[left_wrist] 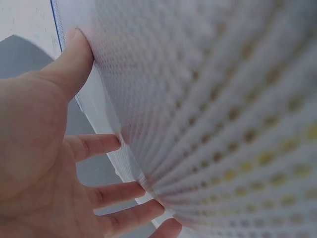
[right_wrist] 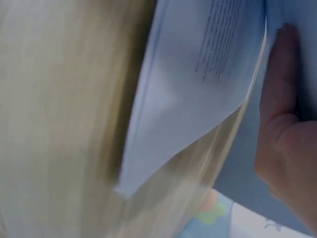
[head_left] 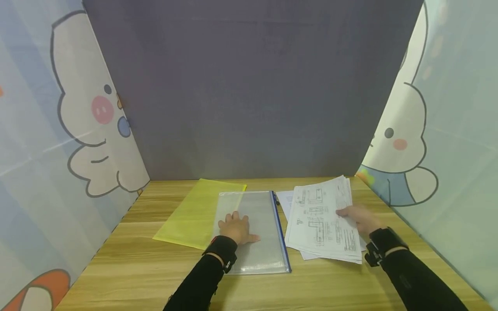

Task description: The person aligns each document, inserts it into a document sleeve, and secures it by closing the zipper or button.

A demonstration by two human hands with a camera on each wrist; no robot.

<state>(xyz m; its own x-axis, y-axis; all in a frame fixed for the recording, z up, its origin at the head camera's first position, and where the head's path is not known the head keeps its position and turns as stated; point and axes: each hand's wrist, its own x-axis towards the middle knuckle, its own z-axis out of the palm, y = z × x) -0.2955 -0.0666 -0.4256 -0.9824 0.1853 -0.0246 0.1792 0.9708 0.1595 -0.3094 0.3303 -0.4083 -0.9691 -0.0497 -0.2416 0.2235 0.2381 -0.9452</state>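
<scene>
A clear mesh zip pouch (head_left: 264,242) with a blue zip edge lies flat at the middle of the table. My left hand (head_left: 235,230) rests on it with fingers spread; in the left wrist view the fingertips (left_wrist: 133,191) touch its ribbed surface. At the right, my right hand (head_left: 362,219) pinches a stack of printed drawing sheets (head_left: 307,229) by its right edge, thumb on top, and the stack is lifted and tilted. Beneath it lies another printed sheet (right_wrist: 198,94), partly covered. The right hand's underside fingers are hidden in the head view.
A yellow folder (head_left: 186,211) lies partly under the pouch on its left. A small dark object (head_left: 276,199) sits by the zip's top end. The wooden table (head_left: 128,268) ends at a grey panel (head_left: 253,95) behind, with patterned curtains on both sides.
</scene>
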